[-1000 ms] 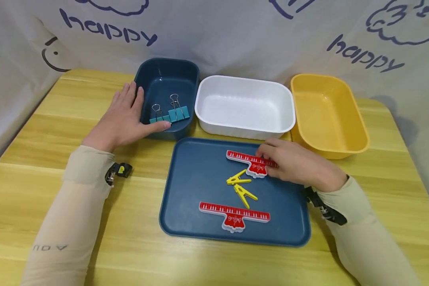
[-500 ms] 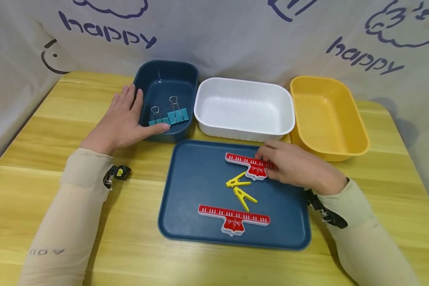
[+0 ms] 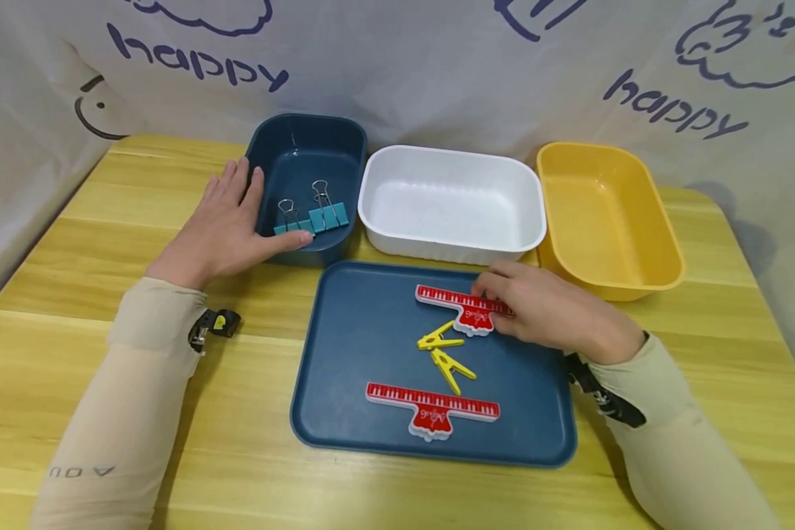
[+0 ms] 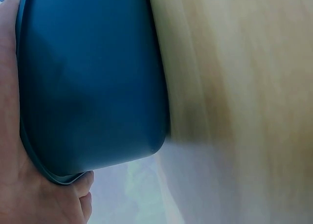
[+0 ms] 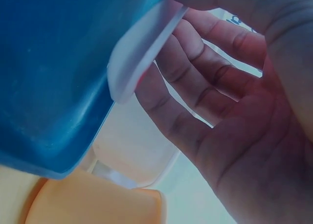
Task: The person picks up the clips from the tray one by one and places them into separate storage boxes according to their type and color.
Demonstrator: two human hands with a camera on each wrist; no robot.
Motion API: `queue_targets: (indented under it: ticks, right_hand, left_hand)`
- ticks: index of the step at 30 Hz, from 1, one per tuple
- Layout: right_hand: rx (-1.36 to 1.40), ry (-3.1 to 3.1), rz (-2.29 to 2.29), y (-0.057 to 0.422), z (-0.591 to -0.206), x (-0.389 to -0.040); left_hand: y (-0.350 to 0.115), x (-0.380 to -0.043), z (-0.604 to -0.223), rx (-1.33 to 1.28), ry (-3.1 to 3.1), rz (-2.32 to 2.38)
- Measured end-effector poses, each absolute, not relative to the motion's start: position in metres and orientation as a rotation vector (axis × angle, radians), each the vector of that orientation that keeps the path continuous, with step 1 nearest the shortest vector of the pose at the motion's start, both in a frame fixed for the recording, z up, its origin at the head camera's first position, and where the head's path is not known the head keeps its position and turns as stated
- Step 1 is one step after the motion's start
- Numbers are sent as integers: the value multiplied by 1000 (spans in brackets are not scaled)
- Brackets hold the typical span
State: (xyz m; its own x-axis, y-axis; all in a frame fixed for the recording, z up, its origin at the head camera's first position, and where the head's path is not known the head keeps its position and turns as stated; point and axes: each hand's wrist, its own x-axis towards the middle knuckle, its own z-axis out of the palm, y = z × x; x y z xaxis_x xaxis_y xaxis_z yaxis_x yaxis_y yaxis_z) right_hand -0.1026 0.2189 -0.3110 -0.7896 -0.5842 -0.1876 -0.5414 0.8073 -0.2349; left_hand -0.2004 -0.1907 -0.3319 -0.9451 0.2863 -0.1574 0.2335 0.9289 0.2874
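Observation:
My left hand [image 3: 218,232] rests on the left rim of a dark blue bin [image 3: 305,173], fingers straight and spread, thumb over the front rim. Inside that bin lie two teal binder clips [image 3: 330,216] with wire handles. At the tray's upper right, my right hand [image 3: 550,309] pinches the right end of a red and white clip [image 3: 473,319] with a piano-key pattern. In the right wrist view its pale end [image 5: 128,67] sits against the fingertips, close over the blue tray [image 3: 344,338]. A matching clip [image 3: 432,412] and two yellow clothespins [image 3: 452,368] lie on the tray.
A white bin [image 3: 450,199] stands in the middle behind the tray, with a yellow bin [image 3: 606,213] to its right. The three bins form a row along the back of the wooden table [image 3: 252,442]. A white cloth [image 3: 404,66] with drawings hangs behind.

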Motion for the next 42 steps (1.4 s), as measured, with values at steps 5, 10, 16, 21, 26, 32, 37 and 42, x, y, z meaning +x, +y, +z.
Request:
queue_targets:
  ticks: [5, 10, 16, 21, 26, 32, 37, 42]
  right_hand:
    - [-877, 2755, -242, 219, -311, -102]
    - [-890, 2769, -241, 219, -310, -101]
    - [-911, 2779, -245, 217, -310, -99]
    - [-938, 2792, -255, 216, -309, -99]
    - [-941, 2801, -266, 217, -307, -100]
    - [-954, 2791, -260, 218, -306, -99]
    - [-949, 2806, -259, 218, -302, -100]
    - [-964, 2815, -274, 218, -300, -100]
  left_hand:
    - [-191, -200, -333, 391, 2905, 389]
    - [-190, -201, -334, 394, 2909, 379]
    - [-192, -200, -336, 393, 2890, 388]
    - [-194, -199, -335, 388, 2893, 389]
    - [-193, -200, -336, 388, 2903, 398]
    - [-192, -199, -340, 382, 2892, 415]
    - [-192, -202, -340, 385, 2896, 422]
    - [-192, -205, -338, 393, 2895, 407]
